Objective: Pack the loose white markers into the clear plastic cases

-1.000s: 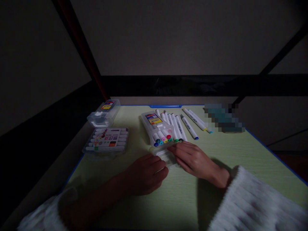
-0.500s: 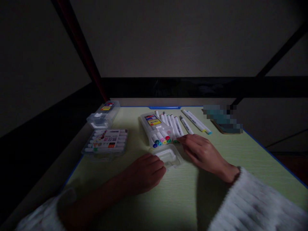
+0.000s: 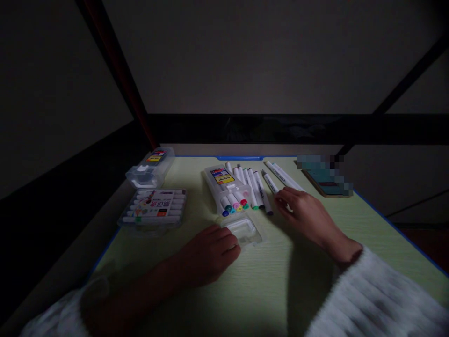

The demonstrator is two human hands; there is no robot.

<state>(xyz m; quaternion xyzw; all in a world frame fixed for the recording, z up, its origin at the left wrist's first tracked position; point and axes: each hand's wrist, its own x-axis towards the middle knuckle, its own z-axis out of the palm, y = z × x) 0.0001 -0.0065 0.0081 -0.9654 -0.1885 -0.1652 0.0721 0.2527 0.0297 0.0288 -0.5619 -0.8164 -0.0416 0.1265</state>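
Observation:
My left hand (image 3: 215,252) is closed at the left edge of the clear case's open lid (image 3: 243,229), its fingertips partly hidden. That marker case (image 3: 219,180) lies on the table, its near end open and several markers (image 3: 235,201) with coloured ends showing inside. Just right of the loose markers, my right hand (image 3: 303,213) has its thumb and fingers drawn together at the near end of a white marker (image 3: 270,181). The fingers cover that marker's cap. Beside the case, several loose white markers (image 3: 256,185) lie in a slanted row.
At the left stand another clear case (image 3: 150,168) with a similar label and a flat clear box (image 3: 154,208) of markers. Two white markers (image 3: 282,174) lie behind my right hand. A phone-like flat object (image 3: 324,180), partly blurred out, rests at the table's right edge.
My right hand has left the open lid and moved right, past the row of loose markers, to a single marker. My left hand has stayed by the lid.

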